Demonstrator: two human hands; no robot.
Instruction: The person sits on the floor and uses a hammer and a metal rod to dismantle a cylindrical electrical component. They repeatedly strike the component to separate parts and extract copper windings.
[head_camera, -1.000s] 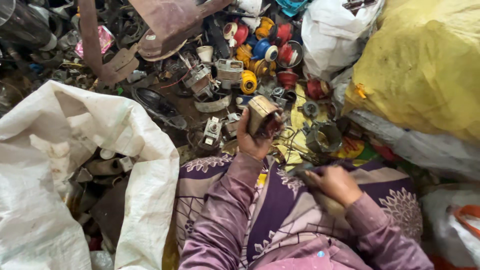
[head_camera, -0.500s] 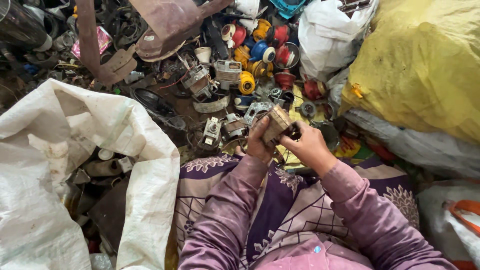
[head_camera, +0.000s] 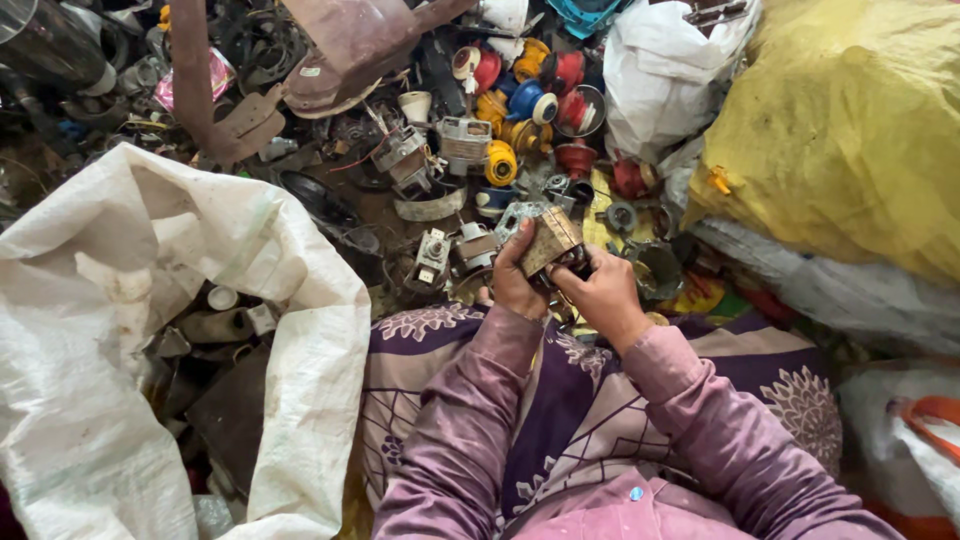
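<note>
My left hand (head_camera: 517, 280) grips a small blocky metal motor part (head_camera: 551, 241), brownish with a laminated core, held up over my lap. My right hand (head_camera: 603, 291) has its fingers on the part's lower right side, touching it near a dark end. Both arms wear pink-purple sleeves. Below the hands lies a purple patterned cloth (head_camera: 420, 350) over my legs. Just beyond the part lies a heap of scrap motors (head_camera: 440, 160) and coloured plastic spools (head_camera: 520, 90).
An open white woven sack (head_camera: 150, 260) with metal scrap inside stands at the left. A yellow sack (head_camera: 850, 120) fills the upper right, a white bag (head_camera: 655, 70) beside it. A rusty metal piece (head_camera: 350, 40) lies at the top.
My right hand rose from my lap to meet the motor part in the left hand. The part has turned slightly between both hands.
</note>
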